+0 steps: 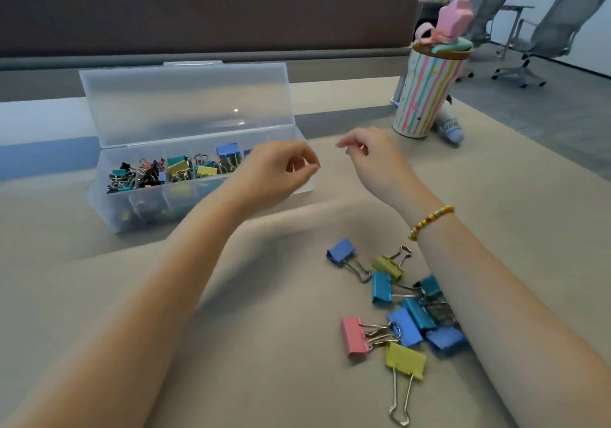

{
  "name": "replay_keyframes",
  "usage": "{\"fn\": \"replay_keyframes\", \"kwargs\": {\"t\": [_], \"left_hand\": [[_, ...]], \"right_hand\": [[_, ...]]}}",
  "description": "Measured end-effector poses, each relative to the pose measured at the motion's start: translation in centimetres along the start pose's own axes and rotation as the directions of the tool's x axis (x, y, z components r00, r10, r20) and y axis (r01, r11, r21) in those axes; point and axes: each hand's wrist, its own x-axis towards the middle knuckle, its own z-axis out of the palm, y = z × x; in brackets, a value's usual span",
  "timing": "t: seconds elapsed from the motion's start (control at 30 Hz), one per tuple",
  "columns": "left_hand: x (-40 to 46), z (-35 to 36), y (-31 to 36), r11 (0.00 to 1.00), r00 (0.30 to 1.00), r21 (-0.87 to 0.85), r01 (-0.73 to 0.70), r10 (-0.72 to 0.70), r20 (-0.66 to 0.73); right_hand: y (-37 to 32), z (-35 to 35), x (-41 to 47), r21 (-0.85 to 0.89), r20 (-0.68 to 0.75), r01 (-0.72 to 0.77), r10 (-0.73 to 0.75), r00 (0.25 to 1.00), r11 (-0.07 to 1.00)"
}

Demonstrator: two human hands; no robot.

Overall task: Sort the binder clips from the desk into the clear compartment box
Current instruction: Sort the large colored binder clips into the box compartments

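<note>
Beige worktop [264, 378]: bare stretch between clear plastic compartment box [139, 209], lid up, far left, and loose coloured metal binder clips [405, 318] near right forearm. Left hand [281, 172] over box's right end, right hand [373, 156] beside it; both loosely curled, holding nothing visible.

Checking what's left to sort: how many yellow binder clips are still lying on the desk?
2. One yellow clip at the pile's near edge, an olive-yellow clip at its far side. The right forearm may hide more.
</note>
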Motion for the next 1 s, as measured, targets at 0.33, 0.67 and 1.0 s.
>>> {"fn": "replay_keyframes", "kwargs": {"t": [0.33, 0.67, 1.0], "left_hand": [[-1.5, 4.1, 1.8, 0.991, 0.761, 0.101, -0.085, 0.000, 0.648], [-1.3, 4.8, -0.6, 0.995, 0.908, -0.014, 0.099, -0.085, 0.410], [-1.0, 4.1, 0.0, 0.901, 0.937, -0.290, 0.323, -0.261, 0.235]], "right_hand": [[2.8, -5.8, -7.3, -0.016, 0.695, -0.167, 0.131, 0.707, 0.986], [3.1, -6.7, -8.0, -0.264, 0.769, 0.126, 0.130, 0.626, 0.956], [1.8, -3.5, -7.5, -0.288, 0.630, 0.114, 0.098, 0.771, 0.951]]}}
